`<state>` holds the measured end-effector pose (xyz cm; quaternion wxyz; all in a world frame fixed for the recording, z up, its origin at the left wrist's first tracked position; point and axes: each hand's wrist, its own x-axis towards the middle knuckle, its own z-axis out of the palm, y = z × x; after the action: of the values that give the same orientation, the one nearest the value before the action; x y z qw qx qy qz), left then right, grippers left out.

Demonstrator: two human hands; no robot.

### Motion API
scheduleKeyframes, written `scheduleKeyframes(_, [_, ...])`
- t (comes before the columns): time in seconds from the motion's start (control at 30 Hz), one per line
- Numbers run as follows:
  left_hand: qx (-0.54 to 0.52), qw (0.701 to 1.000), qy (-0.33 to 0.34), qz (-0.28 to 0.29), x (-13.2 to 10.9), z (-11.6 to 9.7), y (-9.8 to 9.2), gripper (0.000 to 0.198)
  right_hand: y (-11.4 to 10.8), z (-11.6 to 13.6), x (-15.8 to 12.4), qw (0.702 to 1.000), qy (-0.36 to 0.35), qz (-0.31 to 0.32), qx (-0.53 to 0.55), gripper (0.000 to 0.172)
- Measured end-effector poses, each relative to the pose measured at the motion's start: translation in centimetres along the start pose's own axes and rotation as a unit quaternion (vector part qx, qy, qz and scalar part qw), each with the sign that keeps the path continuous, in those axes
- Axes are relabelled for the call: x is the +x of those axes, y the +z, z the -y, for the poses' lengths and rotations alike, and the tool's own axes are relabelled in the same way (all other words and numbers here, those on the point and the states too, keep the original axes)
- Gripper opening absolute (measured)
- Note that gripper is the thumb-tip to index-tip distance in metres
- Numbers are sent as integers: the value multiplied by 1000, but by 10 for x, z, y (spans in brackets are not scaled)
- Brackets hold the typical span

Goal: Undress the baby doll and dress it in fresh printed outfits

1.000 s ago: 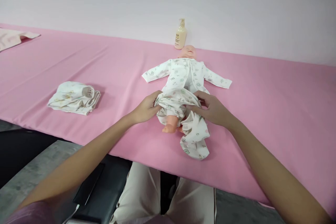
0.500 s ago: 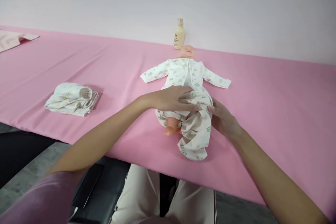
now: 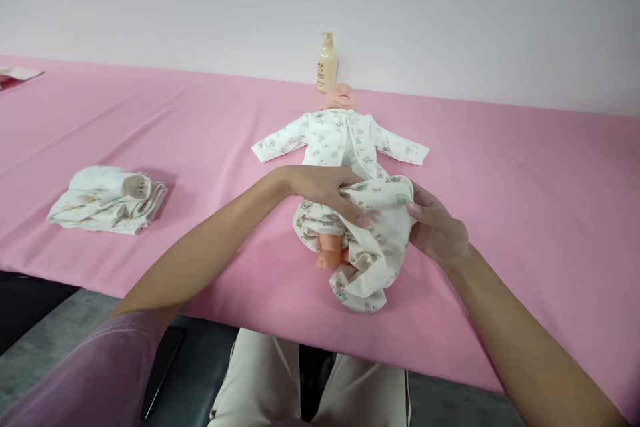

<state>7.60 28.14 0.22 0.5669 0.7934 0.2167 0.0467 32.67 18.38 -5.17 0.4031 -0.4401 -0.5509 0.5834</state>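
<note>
A baby doll point(image 3: 344, 96) lies on its back, head away from me, in a white printed baby jacket point(image 3: 324, 139) with its sleeves spread out. White printed baby pants point(image 3: 393, 240) are bunched around its lower body, and one bare foot point(image 3: 329, 252) sticks out of a leg opening. The other pant leg hangs loose toward me. My left hand point(image 3: 327, 188) grips the pants from above, near the middle of the waist. At the right side, my right hand point(image 3: 439, 228) pinches the waistband edge between thumb and fingers. Fabric hides some fingertips and the doll's other leg.
Behind the doll's head stands a cream pump bottle point(image 3: 327, 65) near the wall. Folded printed baby clothes point(image 3: 105, 200) lie to the left on the pink table cover point(image 3: 215, 133). A pink cloth point(image 3: 17, 73) shows at the far left edge.
My right hand has pulled the waistband outward to the right, so the pants spread wider. My left fingers have shifted down over the cloth. The view has turned slightly right.
</note>
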Motion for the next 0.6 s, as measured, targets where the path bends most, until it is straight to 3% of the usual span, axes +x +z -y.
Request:
scheduleKeyframes(0.1, [-14, 998, 22, 64, 2, -1, -3, 26, 1, -1, 0, 1000, -9, 11, 8, 59])
scheduleKeyframes(0.23, [-54, 997, 52, -5, -3, -1, -9, 30, -9, -6, 5, 986, -32, 160, -34, 40])
scheduleKeyframes(0.33, [-44, 998, 39, -10, -3, 2, -6, 36, -14, -7, 5, 970, -16, 236, -51, 43])
scheduleKeyframes(0.4, [-37, 999, 34, 11, -1, 4, -2, 38, -14, -6, 2, 978, -16, 203, -31, 44])
scheduleKeyframes(0.53, [-34, 996, 28, 81, 5, 4, 5, 39, -12, -7, -1, 999, 3, 29, 24, 57])
scheduleKeyframes(0.6, [-39, 994, 42, 88, 7, 5, 6, 40, -13, -9, 0, 999, 26, 0, 25, 63])
